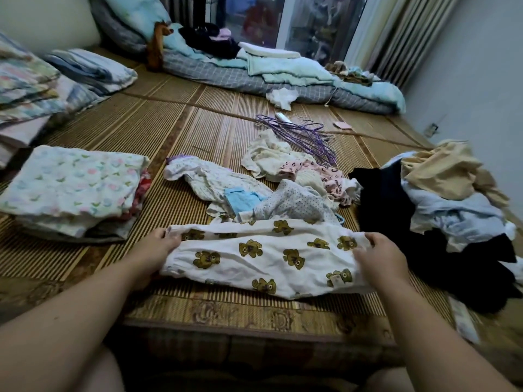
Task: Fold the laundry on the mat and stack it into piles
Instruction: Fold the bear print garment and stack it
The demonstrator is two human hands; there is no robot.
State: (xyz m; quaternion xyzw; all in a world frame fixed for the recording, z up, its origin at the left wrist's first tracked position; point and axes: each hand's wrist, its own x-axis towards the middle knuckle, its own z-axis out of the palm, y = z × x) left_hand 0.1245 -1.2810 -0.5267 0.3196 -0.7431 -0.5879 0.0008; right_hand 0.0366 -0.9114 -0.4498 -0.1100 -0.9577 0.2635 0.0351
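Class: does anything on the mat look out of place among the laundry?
Yes: a tangle of purple hangers lies loose on the mat, just behind the crumpled cream garment; they are not laundry to fold.

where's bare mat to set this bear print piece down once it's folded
Bare mat lies between the floral folded stack and the loose small clothes, and farther back between the pillows and the purple hangers. Crowded: behind the bear-print garment and the mixed pile at right.
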